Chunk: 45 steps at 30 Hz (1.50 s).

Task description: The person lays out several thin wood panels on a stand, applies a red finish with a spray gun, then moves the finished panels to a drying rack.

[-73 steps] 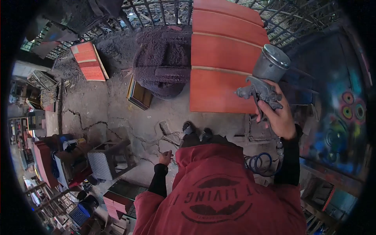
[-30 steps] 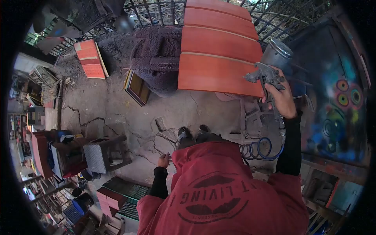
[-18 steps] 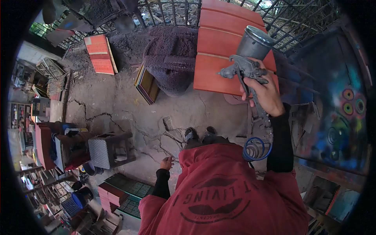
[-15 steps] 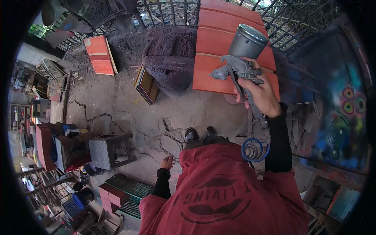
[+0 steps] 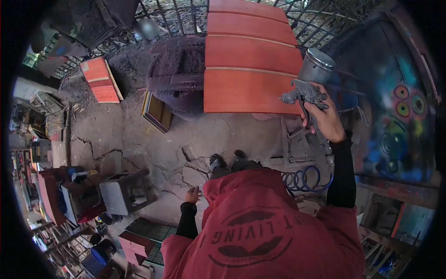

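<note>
My right hand (image 5: 329, 114) is closed around the grip of a metal spray gun (image 5: 304, 95), with a grey paint cup (image 5: 316, 66) on top. The gun's nozzle points left, over the right end of the nearest orange-red board (image 5: 251, 92). Several such boards lie side by side in a row. From the gun's underside a hose runs down to a coiled blue air hose (image 5: 306, 179) beside my right sleeve. My left hand (image 5: 192, 195) hangs low at my side above the floor, fingers loosely apart, with nothing visible in it.
A dark, paint-crusted chair-like form (image 5: 174, 76) stands left of the boards. Stacked panels (image 5: 157, 111) lean against it. Further left are orange panels (image 5: 101, 80) and a grey stool (image 5: 123, 193). A paint-spattered panel (image 5: 395, 107) stands at right; the floor (image 5: 121, 135) is cracked.
The spray gun and my right hand have moved right and slightly down, toward the boards' right edge. The view has shifted, so the boards appear further left. The blue hose coil has stretched out.
</note>
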{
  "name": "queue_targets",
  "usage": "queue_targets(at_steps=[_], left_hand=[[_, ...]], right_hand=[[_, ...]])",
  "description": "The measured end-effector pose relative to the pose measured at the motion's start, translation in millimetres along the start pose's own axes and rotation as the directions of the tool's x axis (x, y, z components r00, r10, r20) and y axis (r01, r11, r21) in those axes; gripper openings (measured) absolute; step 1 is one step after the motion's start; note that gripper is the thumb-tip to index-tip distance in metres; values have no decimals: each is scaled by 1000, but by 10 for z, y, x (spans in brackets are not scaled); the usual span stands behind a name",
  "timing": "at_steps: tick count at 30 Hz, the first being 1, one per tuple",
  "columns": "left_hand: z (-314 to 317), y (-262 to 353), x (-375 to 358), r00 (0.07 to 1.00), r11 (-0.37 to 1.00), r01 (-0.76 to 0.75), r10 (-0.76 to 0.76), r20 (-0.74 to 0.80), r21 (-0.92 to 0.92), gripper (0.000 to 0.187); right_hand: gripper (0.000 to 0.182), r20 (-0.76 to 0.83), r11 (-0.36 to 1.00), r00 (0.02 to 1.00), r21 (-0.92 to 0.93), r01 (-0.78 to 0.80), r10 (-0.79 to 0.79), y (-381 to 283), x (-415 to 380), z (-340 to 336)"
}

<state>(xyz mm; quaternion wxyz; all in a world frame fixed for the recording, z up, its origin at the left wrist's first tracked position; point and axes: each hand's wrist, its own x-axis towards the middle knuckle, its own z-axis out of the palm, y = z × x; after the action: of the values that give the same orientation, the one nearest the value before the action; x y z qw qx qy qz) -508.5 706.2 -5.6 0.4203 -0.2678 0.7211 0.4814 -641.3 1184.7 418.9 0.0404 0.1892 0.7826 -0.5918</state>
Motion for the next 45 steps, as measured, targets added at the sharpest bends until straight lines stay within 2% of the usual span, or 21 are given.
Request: queue_targets(at_steps=[1,5,6,11,14,16,22,26,28,32,37,45], left_hand=[[-5,20,9,1000,1000,2,-1,-23,12,46],[-116,-60,278,999,1000,20,-20,45,5,47],[-104,210,96,998,998,20,-23,50,55,48],[-94,353,155,999,996,-26,24,24,81,49],[-95,380,204,999,997,-20,17,31,75,48],[-94,376,219,997,991,-68,62,56,119,47],[-170,280,273,998,999,-31,29,53,44,46],[-267,159,292,998,1000,-7,7,62,1,39],[-283,139,255,998,999,10,-12,56,34,41],[-327,-10,273,998,999,44,-43,53,-19,44],[-352,-20,81,999,999,41,-41,-4,-13,52],[-527,-213,43,998,997,63,-64,-6,-51,50]], right_hand=[[44,-24,1000,1000,-8,-6,6,39,-32,-101],[44,-134,997,990,-47,-57,50,106,-213,-470],[43,-170,995,983,-63,-77,65,120,-256,-561],[43,-317,970,940,-162,-183,124,194,-436,-890],[44,-333,959,935,-205,-196,120,298,-480,-972],[44,-337,954,931,-206,-216,139,330,-490,-958],[45,-250,989,957,4,-149,145,328,-458,-620],[46,-188,994,976,-3,-114,111,222,-397,-386],[45,-150,996,985,-7,-91,89,144,-354,-250],[45,-53,1000,998,13,-28,29,102,-209,20],[45,15,998,999,52,-45,44,-51,-118,351],[46,107,999,994,43,-16,12,-308,5,890]])
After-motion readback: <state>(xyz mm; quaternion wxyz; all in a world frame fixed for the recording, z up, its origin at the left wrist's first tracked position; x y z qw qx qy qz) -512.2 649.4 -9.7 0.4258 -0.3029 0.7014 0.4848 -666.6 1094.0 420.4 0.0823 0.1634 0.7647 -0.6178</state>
